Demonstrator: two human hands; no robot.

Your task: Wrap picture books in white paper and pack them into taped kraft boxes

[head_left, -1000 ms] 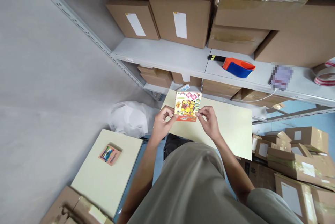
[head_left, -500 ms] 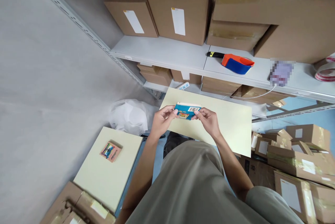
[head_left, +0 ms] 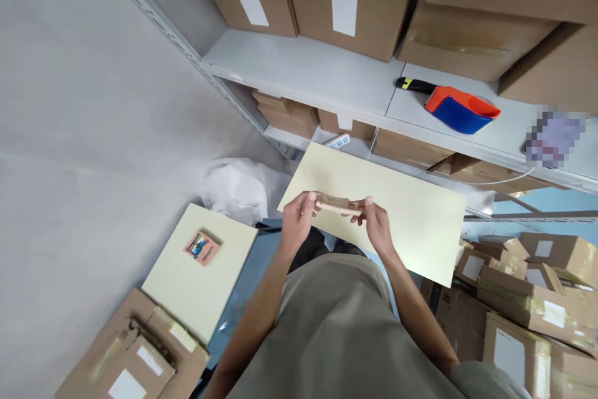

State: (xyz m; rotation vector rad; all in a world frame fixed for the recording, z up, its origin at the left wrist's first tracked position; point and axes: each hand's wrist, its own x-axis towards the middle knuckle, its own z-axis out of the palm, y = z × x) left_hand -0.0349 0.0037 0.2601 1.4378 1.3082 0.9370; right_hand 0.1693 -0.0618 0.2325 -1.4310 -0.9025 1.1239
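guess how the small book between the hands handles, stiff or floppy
The small book is probably stiff, spanning left hand to right hand without obvious sag. It looks thin, so likely light, and its flat shape should hardly roll.

Worktop [head_left: 411,218]: bright, evenly lit
Wall [head_left: 93,137]: softly shaded
Floor [head_left: 250,274]: small glare spot
Book [head_left: 336,203]: blurred
Shelf [head_left: 303,69]: pixelated patch [head_left: 555,139] at right
Picture edges: stretched
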